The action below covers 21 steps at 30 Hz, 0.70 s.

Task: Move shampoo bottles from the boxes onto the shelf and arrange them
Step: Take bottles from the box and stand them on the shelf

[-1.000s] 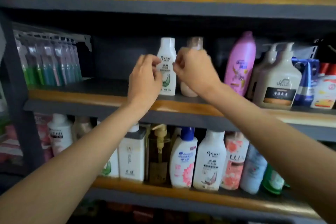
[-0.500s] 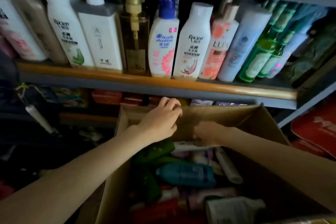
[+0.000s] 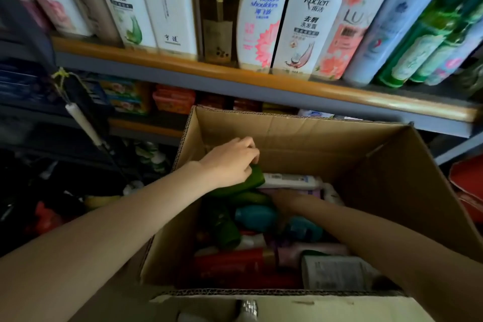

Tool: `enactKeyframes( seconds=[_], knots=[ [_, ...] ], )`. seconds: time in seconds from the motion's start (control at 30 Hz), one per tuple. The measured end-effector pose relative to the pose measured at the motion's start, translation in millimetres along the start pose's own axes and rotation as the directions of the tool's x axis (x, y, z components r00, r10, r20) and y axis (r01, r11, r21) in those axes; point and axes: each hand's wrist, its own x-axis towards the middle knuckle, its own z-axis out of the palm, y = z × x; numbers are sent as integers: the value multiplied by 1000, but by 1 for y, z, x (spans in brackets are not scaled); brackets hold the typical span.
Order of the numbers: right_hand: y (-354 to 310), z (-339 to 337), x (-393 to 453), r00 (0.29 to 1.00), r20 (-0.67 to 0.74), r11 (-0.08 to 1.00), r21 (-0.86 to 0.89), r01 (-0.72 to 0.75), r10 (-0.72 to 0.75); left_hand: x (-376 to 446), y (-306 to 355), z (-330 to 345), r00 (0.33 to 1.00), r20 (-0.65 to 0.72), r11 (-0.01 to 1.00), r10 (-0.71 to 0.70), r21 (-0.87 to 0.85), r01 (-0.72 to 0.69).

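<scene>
An open cardboard box stands below the shelf, filled with several lying bottles. My left hand is inside the box at its far left, fingers curled over the end of a dark green bottle. My right hand reaches deep into the middle of the box, in shadow, just below a white bottle; its fingers are hidden. A teal bottle and a red bottle lie nearer to me.
The shelf above carries a tight row of upright bottles, among them a Head & Shoulders bottle and a Rocien bottle. A lower shelf holds coloured packs. Dark clutter fills the floor at left. A red package sits right of the box.
My view dropped from the upper shelf to the box. Both hands left the white bottles on the shelf and went down into the box; the left now grips a green bottle.
</scene>
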Motion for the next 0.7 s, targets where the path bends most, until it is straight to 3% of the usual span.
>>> enactKeyframes(
  seconds=[0.13,0.2,0.3,0.43,0.5,0.57,0.63,0.7],
  knots=[
    [9,-2,-8,997,-23,997,-42,67,-68,4,6,-5,991,118,997,-59,-38,64],
    [10,-2,-7,998,49,995,-91,37,-32,5,8,-6,991,122,997,-62,-45,68],
    [-2,7,-6,987,146,955,-297,-18,64,2,9,-3,987,140,994,-76,-62,85],
    [-14,12,-1,994,77,947,-315,-54,83,-4,5,7,961,257,993,-99,-29,110],
    [-14,7,-7,995,62,977,-204,-61,75,-7,1,8,949,289,989,-125,-43,143],
    [-9,-6,-23,991,116,995,75,-72,63,-8,-1,4,918,351,970,-184,-85,227],
    [-2,-28,-45,972,236,897,426,-116,13,-9,0,-4,806,518,913,-285,-110,393],
    [1,-59,-73,957,288,805,574,-148,-29,-11,1,-11,641,685,761,-346,-195,619]
  ],
)
